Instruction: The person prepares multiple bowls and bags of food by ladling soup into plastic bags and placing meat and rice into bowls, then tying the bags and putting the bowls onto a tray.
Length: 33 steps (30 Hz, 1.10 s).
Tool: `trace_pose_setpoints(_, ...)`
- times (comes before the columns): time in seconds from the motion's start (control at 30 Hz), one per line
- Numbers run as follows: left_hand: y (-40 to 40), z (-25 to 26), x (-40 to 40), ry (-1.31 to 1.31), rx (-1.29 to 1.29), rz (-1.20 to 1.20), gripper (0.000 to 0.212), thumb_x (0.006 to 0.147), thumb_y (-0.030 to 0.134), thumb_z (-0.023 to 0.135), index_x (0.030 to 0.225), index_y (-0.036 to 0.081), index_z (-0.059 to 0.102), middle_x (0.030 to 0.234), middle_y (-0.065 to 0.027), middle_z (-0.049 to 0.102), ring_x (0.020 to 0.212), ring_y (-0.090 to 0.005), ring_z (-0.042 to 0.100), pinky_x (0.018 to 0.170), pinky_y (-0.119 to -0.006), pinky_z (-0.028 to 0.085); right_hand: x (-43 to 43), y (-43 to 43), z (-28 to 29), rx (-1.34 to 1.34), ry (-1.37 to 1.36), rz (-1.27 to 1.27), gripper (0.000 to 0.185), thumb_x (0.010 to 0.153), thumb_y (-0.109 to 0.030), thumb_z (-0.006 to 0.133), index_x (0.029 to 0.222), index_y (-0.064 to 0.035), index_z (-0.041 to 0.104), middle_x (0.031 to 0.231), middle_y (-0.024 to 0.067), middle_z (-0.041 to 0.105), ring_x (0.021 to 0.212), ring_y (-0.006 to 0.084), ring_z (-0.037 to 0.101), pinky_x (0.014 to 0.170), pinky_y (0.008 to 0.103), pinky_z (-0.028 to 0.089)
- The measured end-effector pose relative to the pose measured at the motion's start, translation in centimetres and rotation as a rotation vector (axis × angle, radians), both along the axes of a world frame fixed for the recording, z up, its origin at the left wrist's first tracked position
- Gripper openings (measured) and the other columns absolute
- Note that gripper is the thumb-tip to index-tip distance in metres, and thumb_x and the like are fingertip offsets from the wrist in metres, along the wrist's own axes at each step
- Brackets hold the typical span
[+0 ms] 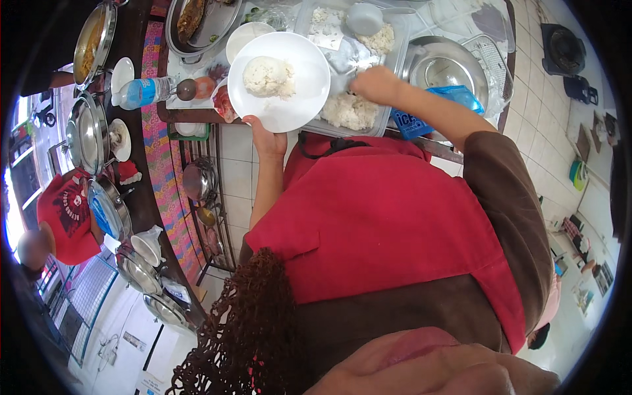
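My left hand (pixel 267 138) grips the lower rim of a round white plate (pixel 308 59), thumb over the edge. A rounded mound of cooked white rice (pixel 266 76) sits on the plate. To the right, my right hand (pixel 377 86) is curled above a clear plastic container (pixel 387 111) of rice. Something pale and translucent lies by its fingertips, but whether it is held is not clear. Loose rice (pixel 349 111) is heaped below that hand. A white handled cup or scoop (pixel 364 19) rests at the container's far side, near more rice (pixel 377 39).
Right of the container are a steel basin (pixel 444 59), a wire basket (pixel 493 54) and a blue ice bag (pixel 414 123). Left stand an oval pan (pixel 173 37) with fried food and a plastic water bottle (pixel 143 93). Several steel pots line the left counter, with a person (pixel 69 217) beyond.
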<state>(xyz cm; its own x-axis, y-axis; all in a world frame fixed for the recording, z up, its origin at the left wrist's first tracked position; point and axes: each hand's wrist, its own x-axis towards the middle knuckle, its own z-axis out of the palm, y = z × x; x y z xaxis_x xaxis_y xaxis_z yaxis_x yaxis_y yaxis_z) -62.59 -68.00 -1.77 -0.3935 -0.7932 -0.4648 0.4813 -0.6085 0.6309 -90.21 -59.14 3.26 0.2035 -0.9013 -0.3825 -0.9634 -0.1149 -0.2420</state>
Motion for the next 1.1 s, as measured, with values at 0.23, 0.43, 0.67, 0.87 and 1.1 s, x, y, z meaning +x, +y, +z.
trace_pose_setpoints(0.23, -0.2, 0.5, -0.3, -0.001, -0.010, -0.040, 0.074, 0.094, 0.060, 0.015, 0.145, 0.006, 0.021, 0.144, -0.0115, 0.034, 0.130, -0.0279, 0.038, 0.110, -0.042, 0.033, -6.4, -8.4, 0.3, -0.884, 0.332, 0.011, 0.014, 0.077, -0.010, 0.055, 0.085, -0.0087, 0.067, 0.080, 0.0120, 0.068, 0.075, 0.0284, 0.067, 0.062, 0.0409, 0.054)
trace_pose_setpoints(0.43, 0.1, 0.5, -0.4, -0.013, -0.006, 0.005, 0.074, 0.094, 0.060, 0.014, 0.145, 0.006, 0.021, 0.145, -0.0110, 0.034, 0.130, -0.0274, 0.038, 0.110, -0.041, 0.033, -10.6, -6.9, -1.8, -0.512, 0.500, -0.361, 0.040, 0.071, -0.023, 0.068, 0.106, -0.0062, 0.060, 0.102, 0.0105, 0.059, 0.103, 0.0290, 0.054, 0.087, 0.0455, 0.043)
trace_pose_setpoints(0.67, 0.1, -0.3, 0.0, -0.016, -0.028, 0.009, 0.076, 0.093, 0.063, 0.022, 0.145, 0.008, 0.022, 0.144, -0.0099, 0.036, 0.129, -0.0268, 0.039, 0.109, -0.041, 0.033, -10.9, -5.5, -2.4, -0.490, 0.434, -0.377, 0.033, 0.075, -0.028, 0.064, 0.100, -0.0068, 0.063, 0.090, 0.0123, 0.060, 0.089, 0.0309, 0.060, 0.075, 0.0431, 0.048)
trace_pose_setpoints(0.87, 0.8, 0.1, 0.7, 0.005, -0.049, 0.050, 0.074, 0.094, 0.061, 0.024, 0.145, 0.008, 0.021, 0.145, -0.0107, 0.035, 0.132, -0.0273, 0.037, 0.110, -0.042, 0.031, -9.7, -5.9, 1.5, -0.247, 0.374, -0.346, 0.021, 0.084, -0.016, 0.048, 0.091, -0.0067, 0.065, 0.091, 0.0157, 0.067, 0.081, 0.0339, 0.066, 0.067, 0.0459, 0.052)
trace_pose_setpoints(1.1, 1.1, 10.7, 5.9, 0.120, -0.094, 0.364, 0.070, 0.096, 0.056, 0.021, 0.146, 0.007, 0.020, 0.148, -0.0110, 0.032, 0.134, -0.0288, 0.033, 0.112, -0.045, 0.028, -7.2, -2.0, 4.0, 0.224, -0.202, -0.555, 0.036, 0.086, -0.035, 0.054, 0.085, -0.0025, 0.070, 0.072, 0.0203, 0.066, 0.075, 0.0340, 0.066, 0.072, 0.0446, 0.049)
